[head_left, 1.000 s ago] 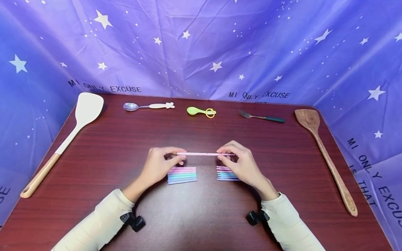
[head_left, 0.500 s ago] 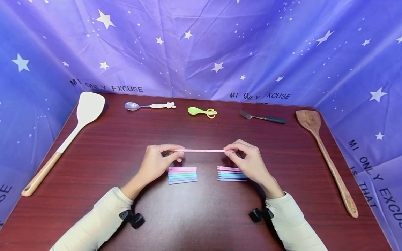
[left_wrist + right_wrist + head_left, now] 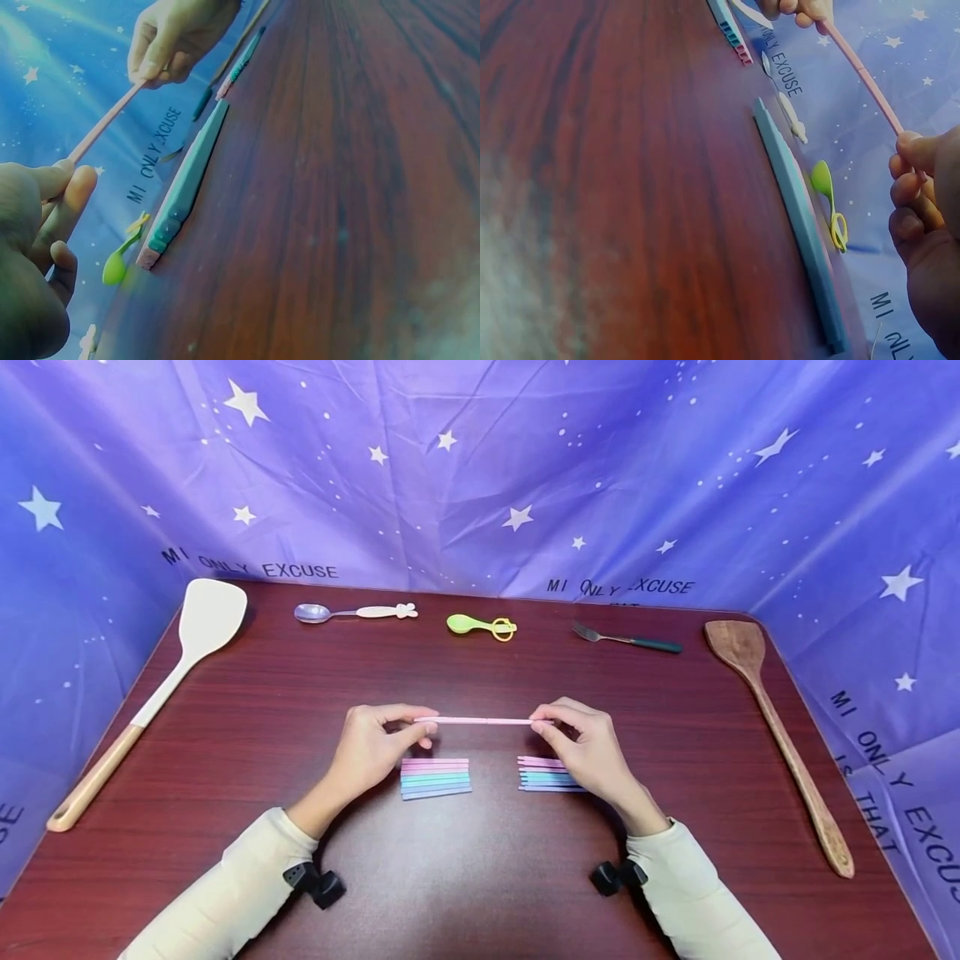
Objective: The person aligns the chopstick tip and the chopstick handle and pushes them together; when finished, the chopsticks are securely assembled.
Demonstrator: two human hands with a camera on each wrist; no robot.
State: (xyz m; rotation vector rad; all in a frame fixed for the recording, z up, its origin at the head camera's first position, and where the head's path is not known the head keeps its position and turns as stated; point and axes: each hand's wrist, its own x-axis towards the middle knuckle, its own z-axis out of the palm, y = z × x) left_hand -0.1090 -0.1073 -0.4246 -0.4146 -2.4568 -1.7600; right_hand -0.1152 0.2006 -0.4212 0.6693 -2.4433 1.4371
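Note:
A slim pink stick (image 3: 468,721) is held level above the table, a seam showing near its middle. My left hand (image 3: 371,739) pinches its left end between thumb and fingers. The right hand (image 3: 588,743) pinches the other end. In the right wrist view the stick (image 3: 861,69) runs unbroken from hand to hand, the seam between them. Below lie two rows of similar sticks in pink, teal and blue: a left row (image 3: 436,779) near the left hand, and a right row (image 3: 542,774) partly hidden under the right hand.
Along the back of the table (image 3: 480,877) lie a spoon with a white handle (image 3: 382,612), a small green spoon (image 3: 468,624) and a fork (image 3: 630,640). A white spatula (image 3: 213,614) flanks the left side, a wooden spatula (image 3: 780,735) the right. A starry curtain (image 3: 480,477) hangs behind.
Both hands have risen slightly with the pink stick. The right hand has moved outward along it toward its right end, leaving more of the stick bare between the hands.

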